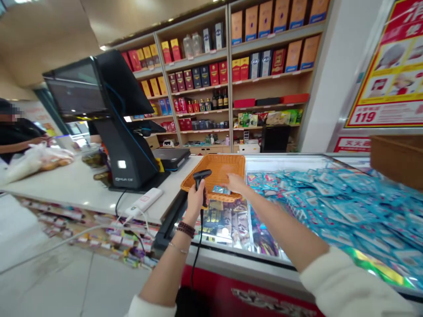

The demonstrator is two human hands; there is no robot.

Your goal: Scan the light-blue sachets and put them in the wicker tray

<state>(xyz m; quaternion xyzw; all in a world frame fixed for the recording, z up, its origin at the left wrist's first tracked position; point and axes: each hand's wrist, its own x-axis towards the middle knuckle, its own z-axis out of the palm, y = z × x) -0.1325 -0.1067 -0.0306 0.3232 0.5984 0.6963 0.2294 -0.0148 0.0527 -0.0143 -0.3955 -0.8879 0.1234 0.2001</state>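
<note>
The left fingers (197, 197) are gripping a black corded barcode scanner (202, 174), head angled over the orange wicker basket (239, 165); the right hand (236, 183) is reaching to the small blue packet (220, 189) near the basket's front edge, its grasp unclear.

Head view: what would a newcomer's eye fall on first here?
Probably the heap of blue packets across the right side. Next, the orange wicker basket at centre: the left hand holds a black scanner beside it, the right hand reaches in. The big black register stands left, on the white counter.
</note>
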